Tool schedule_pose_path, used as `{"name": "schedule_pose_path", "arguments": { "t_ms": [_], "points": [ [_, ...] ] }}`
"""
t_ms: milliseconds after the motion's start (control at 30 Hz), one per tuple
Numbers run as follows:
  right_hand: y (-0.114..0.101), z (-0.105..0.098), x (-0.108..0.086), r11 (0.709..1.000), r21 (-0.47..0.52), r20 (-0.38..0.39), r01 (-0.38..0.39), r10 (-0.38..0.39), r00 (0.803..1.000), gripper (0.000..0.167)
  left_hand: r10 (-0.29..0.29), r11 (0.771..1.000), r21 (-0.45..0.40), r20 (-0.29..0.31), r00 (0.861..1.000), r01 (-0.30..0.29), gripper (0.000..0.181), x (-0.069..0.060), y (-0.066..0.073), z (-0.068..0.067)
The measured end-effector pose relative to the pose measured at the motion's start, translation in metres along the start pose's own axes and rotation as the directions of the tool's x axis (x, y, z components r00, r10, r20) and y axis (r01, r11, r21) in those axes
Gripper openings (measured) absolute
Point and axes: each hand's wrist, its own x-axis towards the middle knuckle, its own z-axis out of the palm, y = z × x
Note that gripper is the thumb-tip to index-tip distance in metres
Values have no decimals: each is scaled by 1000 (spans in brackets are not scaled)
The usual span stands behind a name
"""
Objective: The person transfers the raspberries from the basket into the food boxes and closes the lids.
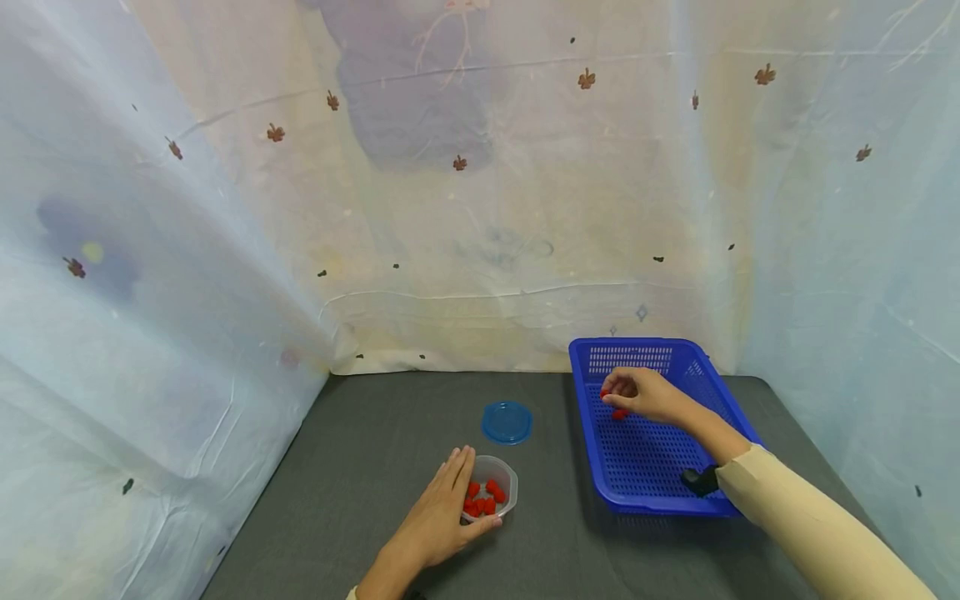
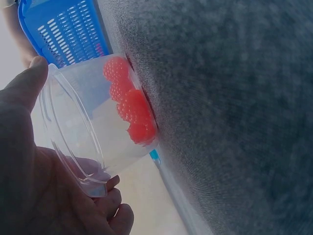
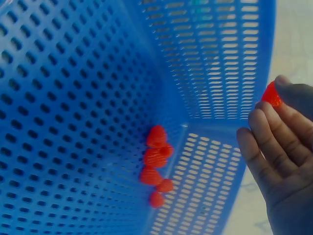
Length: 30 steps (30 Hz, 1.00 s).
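The right hand (image 1: pixel 637 393) was positioned over the 10 o'clock portion of the blue perforated basket (image 1: pixel 637 505), thumb and fingertips pinching one red raspberry (image 3: pixel 271 95). Loose raspberries (image 3: pixel 155 157) lay on the basket floor. The left hand (image 1: pixel 438 512) gripped the translucent plastic container (image 1: pixel 507 473) from 8 o'clock, thumb and fingers around its rim; a batch of raspberries (image 2: pixel 132 105) rested inside, on the bottom. Relative to the container, the round blue lid (image 1: pixel 507 422) lay at 12 o'clock on the grey tabletop (image 1: pixel 397 433); the basket stood at 2 o'clock.
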Motion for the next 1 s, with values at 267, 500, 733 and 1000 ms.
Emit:
{"name": "schedule_pose_path", "arguments": {
  "t_ms": [267,500,733,1000],
  "points": [
    [-29,-2,0,997,14,5,71,-71,997,8,-2,1000,-2,3,1000,2,111,-1,0,0],
    [-53,1,1,990,15,15,143,-144,990,11,-12,1000,-10,9,1000,12,110,-1,2,-1],
    [-69,11,1,979,38,37,201,-203,979,13,-7,1000,2,4,1000,7,111,1,1,-1],
    [-94,25,0,969,101,82,227,-235,968,12,-17,1000,5,5,1000,17,112,1,0,2]
  ]
}}
